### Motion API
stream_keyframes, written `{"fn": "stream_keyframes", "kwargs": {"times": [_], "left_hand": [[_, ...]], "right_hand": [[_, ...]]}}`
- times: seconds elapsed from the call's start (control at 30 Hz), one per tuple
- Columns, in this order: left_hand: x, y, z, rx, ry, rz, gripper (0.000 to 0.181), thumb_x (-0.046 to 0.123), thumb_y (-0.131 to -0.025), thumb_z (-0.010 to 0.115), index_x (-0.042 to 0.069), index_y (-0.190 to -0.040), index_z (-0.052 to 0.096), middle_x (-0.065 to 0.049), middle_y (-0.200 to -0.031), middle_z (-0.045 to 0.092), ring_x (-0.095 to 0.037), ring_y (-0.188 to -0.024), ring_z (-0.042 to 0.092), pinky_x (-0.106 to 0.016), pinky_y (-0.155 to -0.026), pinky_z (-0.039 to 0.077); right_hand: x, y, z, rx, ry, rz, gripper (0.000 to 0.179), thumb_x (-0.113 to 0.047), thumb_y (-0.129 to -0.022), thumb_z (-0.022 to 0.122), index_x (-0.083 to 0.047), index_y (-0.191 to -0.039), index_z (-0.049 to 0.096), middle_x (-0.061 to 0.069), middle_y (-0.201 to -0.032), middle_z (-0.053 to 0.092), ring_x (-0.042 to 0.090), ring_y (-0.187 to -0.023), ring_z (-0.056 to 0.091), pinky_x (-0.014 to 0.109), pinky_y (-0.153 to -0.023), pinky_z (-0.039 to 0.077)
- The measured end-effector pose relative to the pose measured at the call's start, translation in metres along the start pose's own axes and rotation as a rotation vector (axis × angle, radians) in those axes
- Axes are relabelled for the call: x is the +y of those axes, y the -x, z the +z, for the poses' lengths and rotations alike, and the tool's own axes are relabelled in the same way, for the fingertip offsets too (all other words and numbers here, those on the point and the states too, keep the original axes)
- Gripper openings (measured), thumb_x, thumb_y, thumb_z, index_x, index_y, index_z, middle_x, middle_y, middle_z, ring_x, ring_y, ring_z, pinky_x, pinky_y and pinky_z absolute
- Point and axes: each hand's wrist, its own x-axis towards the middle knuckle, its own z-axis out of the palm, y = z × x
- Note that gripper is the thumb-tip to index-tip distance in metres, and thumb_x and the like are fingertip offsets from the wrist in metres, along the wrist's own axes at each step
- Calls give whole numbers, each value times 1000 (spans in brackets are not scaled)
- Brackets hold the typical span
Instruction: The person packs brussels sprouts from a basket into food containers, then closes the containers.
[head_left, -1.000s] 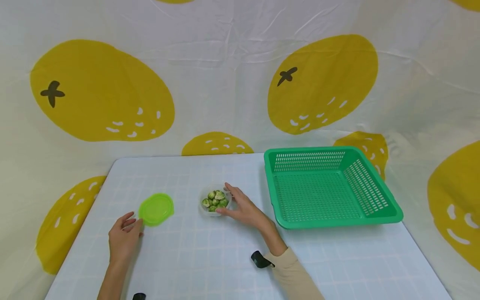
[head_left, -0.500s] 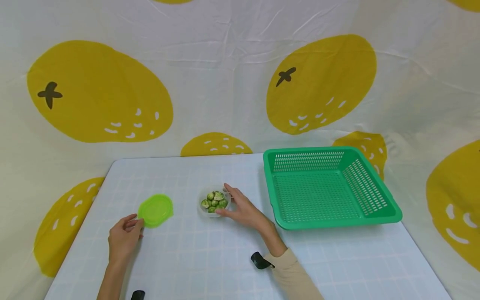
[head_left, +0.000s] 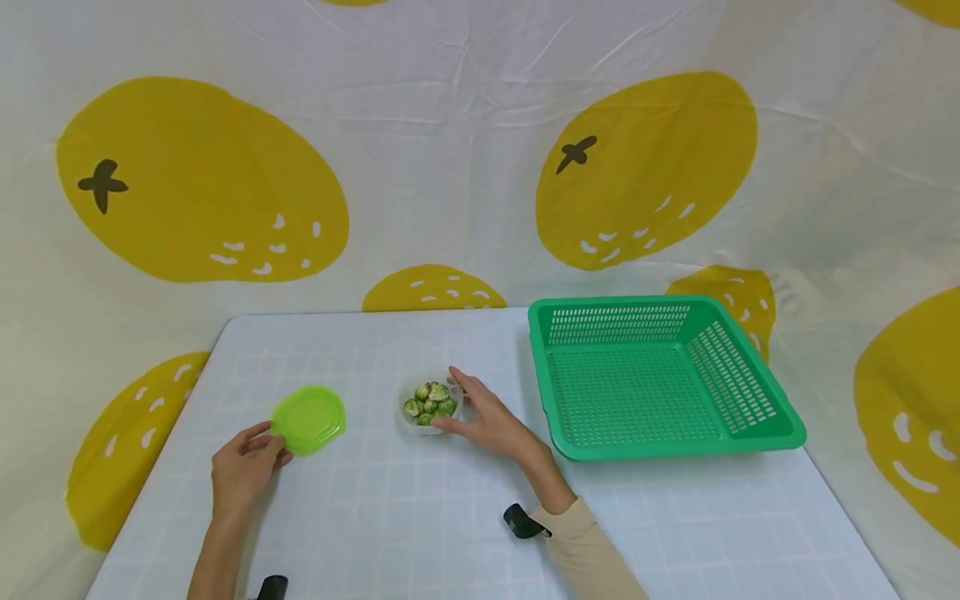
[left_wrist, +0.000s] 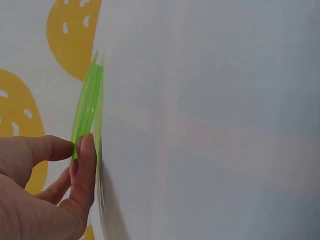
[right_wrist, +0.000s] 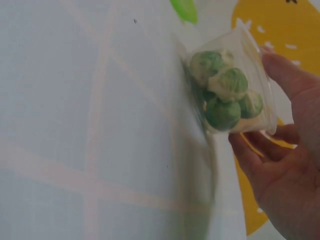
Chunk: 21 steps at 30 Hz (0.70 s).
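A translucent lime-green lid is pinched at its near left edge between the thumb and fingers of my left hand. The left wrist view shows the lid edge-on, close over the tabletop. A clear plastic tub holding several Brussels sprouts stands in the middle of the table. My right hand grips the tub's right side, thumb at the near rim and fingers round the far side. In the right wrist view the sprouts show through the tub's wall.
A large green plastic basket with slotted walls sits at the right of the table. The table has a pale checked cover. Behind it hangs a white cloth printed with yellow fruit.
My left fingers have closed on the lid's edge, and the lid has shifted slightly left and up. The right hand and the tub stay where they were.
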Motion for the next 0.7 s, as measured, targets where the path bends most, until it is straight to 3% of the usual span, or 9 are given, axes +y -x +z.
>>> {"fn": "stream_keyframes", "kwargs": {"times": [0.23,0.43,0.7], "left_hand": [[1,0,0,-9,225,-26,50,9,-99,68,-1,-144,52,-2,-101,57,-4,-71,68,-21,-68,60],[10,2,5,-22,388,-21,49,5,-96,72,0,-141,55,0,-99,58,-7,-74,69,-22,-69,60],[25,8,16,-63,497,15,47,0,-94,73,-2,-138,58,-2,-100,61,-9,-76,70,-26,-74,61]], "right_hand": [[-2,1,-1,-14,12,-1,90,-38,-97,74,-9,-164,21,11,-163,34,28,-143,43,43,-116,39],[-2,1,-3,-16,17,0,91,-40,-97,73,-10,-165,20,11,-164,32,29,-143,43,43,-116,39],[0,-1,-3,-9,14,-9,93,-40,-96,74,-9,-165,20,12,-164,32,29,-144,42,42,-116,39]]}}
